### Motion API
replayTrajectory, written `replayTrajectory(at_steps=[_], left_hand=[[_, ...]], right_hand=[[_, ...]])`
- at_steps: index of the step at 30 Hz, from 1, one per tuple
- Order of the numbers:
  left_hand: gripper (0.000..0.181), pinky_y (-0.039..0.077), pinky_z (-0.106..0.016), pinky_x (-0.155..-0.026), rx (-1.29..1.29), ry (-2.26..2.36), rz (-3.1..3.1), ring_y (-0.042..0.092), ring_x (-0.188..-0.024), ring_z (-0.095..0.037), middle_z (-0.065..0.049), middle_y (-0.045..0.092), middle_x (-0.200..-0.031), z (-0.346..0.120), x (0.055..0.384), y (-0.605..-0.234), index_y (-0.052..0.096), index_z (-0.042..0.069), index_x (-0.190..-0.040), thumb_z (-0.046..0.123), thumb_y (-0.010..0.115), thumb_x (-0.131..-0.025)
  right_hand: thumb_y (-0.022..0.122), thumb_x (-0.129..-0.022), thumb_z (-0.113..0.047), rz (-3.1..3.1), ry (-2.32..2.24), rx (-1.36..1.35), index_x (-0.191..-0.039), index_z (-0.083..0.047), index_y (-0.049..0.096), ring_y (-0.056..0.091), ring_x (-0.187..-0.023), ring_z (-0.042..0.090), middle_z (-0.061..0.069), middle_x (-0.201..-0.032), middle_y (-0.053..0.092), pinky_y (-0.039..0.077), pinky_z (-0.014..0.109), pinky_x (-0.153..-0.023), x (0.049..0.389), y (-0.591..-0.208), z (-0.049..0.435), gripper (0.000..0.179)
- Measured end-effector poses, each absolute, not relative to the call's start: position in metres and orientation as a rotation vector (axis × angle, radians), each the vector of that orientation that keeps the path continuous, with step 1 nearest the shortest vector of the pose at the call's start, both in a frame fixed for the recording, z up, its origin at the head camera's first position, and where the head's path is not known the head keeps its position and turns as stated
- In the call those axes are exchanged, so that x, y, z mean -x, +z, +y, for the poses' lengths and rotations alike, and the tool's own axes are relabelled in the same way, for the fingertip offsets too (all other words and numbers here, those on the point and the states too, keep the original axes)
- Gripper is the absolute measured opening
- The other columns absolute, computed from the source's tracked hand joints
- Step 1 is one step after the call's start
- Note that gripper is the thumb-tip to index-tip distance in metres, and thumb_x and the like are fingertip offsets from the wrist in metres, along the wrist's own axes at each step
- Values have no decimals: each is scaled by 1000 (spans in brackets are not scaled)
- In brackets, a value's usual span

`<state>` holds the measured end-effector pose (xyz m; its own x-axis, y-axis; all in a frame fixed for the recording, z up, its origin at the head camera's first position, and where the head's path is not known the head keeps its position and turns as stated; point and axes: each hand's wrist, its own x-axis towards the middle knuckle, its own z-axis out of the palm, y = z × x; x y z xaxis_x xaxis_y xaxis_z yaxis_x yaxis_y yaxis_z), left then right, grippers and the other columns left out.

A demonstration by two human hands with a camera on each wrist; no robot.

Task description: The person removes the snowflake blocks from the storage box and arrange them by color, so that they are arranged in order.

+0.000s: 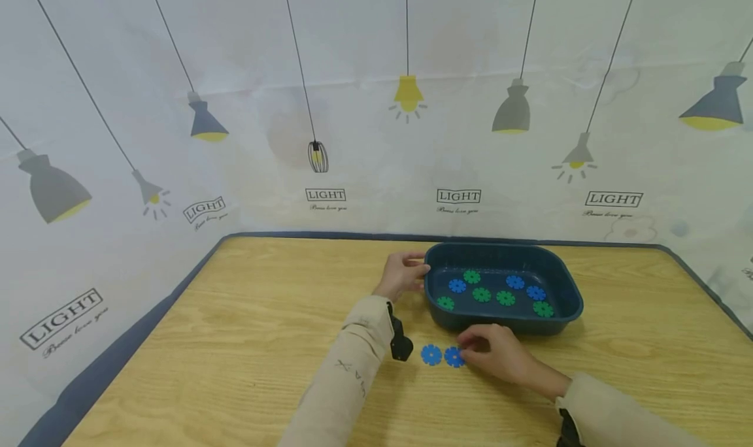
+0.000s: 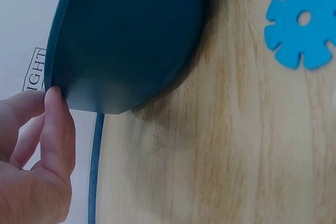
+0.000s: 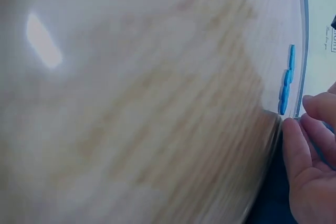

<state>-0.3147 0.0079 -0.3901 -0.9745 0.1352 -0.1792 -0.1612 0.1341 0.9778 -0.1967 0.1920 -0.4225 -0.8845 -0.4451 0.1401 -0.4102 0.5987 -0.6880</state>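
on wood-grained table: notched blue discs, round-cornered basin

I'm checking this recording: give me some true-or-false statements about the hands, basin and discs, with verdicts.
1. The left hand touches the basin at its rim. True.
2. Both discs on the table are green. False: the left disc and the right disc on the table are blue.
3. The basin holds green discs and blue discs. True.
4. The right hand is reaching inside the basin. False: the right hand is outside it, by the right disc.
5. The basin is upside down. False: it opens upward.
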Motion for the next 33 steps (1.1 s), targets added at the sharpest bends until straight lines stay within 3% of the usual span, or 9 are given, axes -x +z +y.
replayTrajectory(at_steps=[8, 15, 23, 33], left_hand=[[32, 55, -31, -62, 51, 1920, 2190, 63, -83, -24, -12, 59, -98, 7, 312, -389, 59, 4, -115, 2, 62, -83], [33, 54, -29, -58, 29, 1927, 2185, 63, -85, -26, -12, 59, -98, 6, 310, -388, 58, 4, -117, 3, 61, -84], [34, 54, -27, -57, 13, 1928, 2184, 63, -87, -27, -12, 59, -99, 6, 310, -387, 58, 4, -118, 2, 61, -84], [33, 54, -30, -60, 11, 1925, 2187, 63, -82, -23, -12, 59, -99, 5, 312, -388, 58, 4, -117, 3, 61, -84]], right_hand=[[65, -82, -10, 2634, -1333, 773, -93, 0, 65, 59, -77, 10, 7, -90, 64, 52, 24, -67, 187, -409, 196, 15], [62, -85, -11, 2659, -1372, 849, -93, 0, 65, 58, -75, 6, 9, -88, 65, 52, 23, -65, 187, -380, 203, 15], [62, -85, -11, 2831, -1338, 849, -93, -7, 65, 58, -72, 5, 0, -85, 64, 51, 24, -60, 205, -364, 223, 10], [62, -85, -7, 3058, -1171, 710, -95, -2, 64, 59, -70, 10, 4, -82, 64, 49, 24, -58, 235, -361, 257, 12]])
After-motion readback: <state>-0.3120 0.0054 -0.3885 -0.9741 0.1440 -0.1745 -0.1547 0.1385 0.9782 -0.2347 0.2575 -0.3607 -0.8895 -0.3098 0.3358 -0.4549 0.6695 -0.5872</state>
